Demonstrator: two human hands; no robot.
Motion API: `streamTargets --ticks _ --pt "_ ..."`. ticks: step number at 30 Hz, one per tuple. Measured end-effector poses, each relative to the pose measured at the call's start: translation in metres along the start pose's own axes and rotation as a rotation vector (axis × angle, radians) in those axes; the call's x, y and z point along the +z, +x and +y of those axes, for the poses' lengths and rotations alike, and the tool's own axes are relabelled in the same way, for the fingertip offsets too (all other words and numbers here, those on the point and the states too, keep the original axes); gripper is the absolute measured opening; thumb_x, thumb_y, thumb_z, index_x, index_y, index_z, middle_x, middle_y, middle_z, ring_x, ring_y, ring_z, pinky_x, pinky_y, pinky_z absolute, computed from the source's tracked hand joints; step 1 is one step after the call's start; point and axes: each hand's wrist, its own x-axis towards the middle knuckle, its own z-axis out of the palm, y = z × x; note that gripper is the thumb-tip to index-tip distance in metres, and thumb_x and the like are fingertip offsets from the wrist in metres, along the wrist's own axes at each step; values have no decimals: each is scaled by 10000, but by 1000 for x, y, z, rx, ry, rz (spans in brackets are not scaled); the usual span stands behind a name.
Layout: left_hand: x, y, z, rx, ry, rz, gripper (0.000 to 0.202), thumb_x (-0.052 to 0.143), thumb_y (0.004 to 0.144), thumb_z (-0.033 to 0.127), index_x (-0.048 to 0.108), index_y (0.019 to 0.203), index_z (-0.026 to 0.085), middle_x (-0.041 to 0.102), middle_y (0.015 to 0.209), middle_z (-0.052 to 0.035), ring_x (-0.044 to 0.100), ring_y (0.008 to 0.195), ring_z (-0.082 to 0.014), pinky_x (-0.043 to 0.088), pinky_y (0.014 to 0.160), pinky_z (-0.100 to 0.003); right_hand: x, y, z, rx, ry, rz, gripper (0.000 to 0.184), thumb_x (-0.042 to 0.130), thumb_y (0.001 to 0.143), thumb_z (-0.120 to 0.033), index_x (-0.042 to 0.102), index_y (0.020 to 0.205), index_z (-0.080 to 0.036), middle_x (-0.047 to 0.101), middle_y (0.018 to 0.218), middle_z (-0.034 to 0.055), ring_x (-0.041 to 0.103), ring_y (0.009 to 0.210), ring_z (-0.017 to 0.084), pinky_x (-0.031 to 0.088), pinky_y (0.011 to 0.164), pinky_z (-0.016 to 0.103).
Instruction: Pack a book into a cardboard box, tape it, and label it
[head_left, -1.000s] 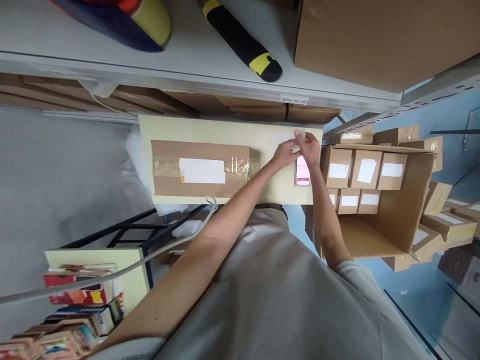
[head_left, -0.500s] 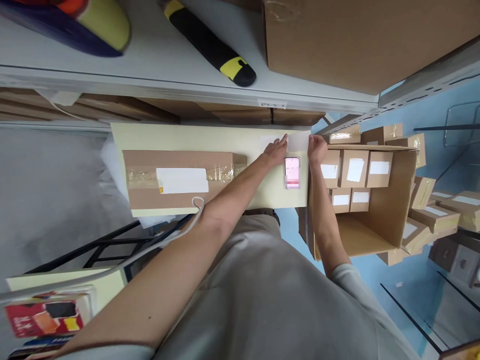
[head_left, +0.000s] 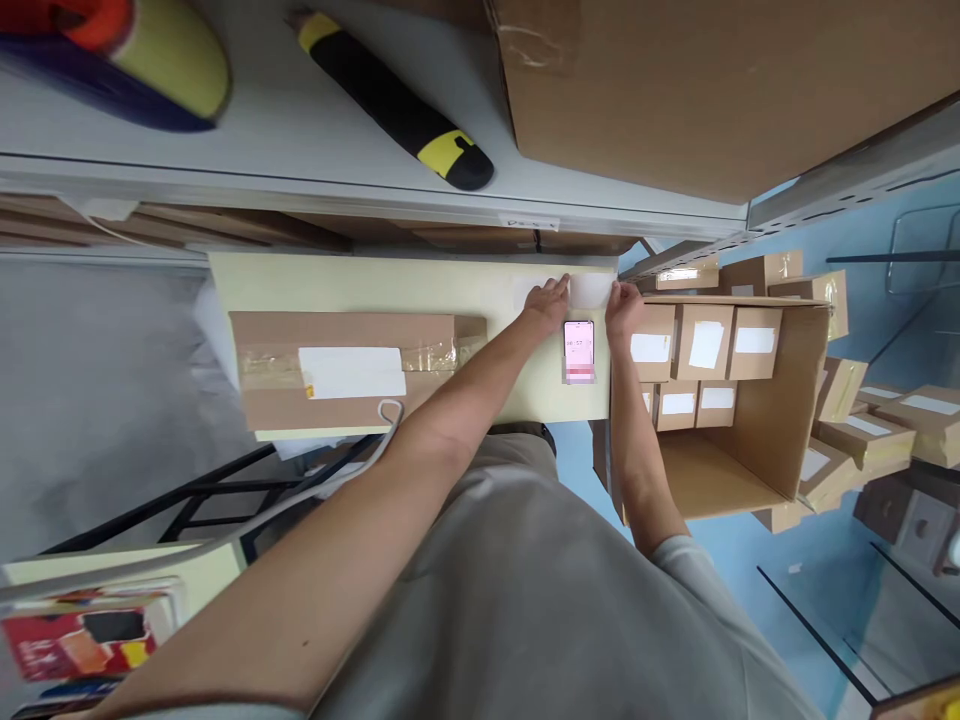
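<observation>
A white paper label [head_left: 591,290] lies along the far right part of the pale yellow board [head_left: 352,280]. My left hand [head_left: 549,303] rests at its left end with fingers stretched out flat. At the right end, by the board's edge, my right hand [head_left: 624,308] has its fingers closed in a pinch on the paper. Just below the label, between my forearms, lies a phone [head_left: 578,347] with a pink lit screen. A long taped cardboard box [head_left: 352,408] with a white label sits on the board's left half.
An open carton [head_left: 780,400] holding several small labelled boxes stands right of the board. Above is a grey shelf [head_left: 262,180] with a black-and-yellow utility knife [head_left: 397,105] and a large carton [head_left: 712,90]. A grey cable [head_left: 367,465] runs near my left arm. More boxes [head_left: 862,440] lie far right.
The view has shifted slightly, with the board and boxes sitting a little lower and further left. My right hand has come slightly left over the board's edge; my left hand stays on the label.
</observation>
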Motion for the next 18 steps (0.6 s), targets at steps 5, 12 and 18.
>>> streamTargets --ticks 5,12,18 --pt "0 3 3 -30 22 -28 1085 774 901 151 306 1879 178 43 1998 -106 321 1756 -361 413 1372 -472 -9 -11 -2 66 -35 42 282 601 1148 -357 792 1150 -149 869 1135 181 823 1053 305 600 936 375" --pt "2 3 9 -31 39 -38 1129 800 853 159 331 1875 251 44 1999 -62 319 1756 -374 418 1370 -506 -16 -37 -9 156 -39 79 286 579 1149 -360 786 1082 -176 875 1104 173 815 1016 303 613 895 369" --pt "4 -1 6 11 -67 36 1056 788 846 145 428 1835 240 134 1990 -73 324 1754 -402 412 1374 -543 -18 -40 -15 142 -37 84 315 563 1164 -364 792 1089 -161 870 1118 188 825 1030 309 619 923 379"
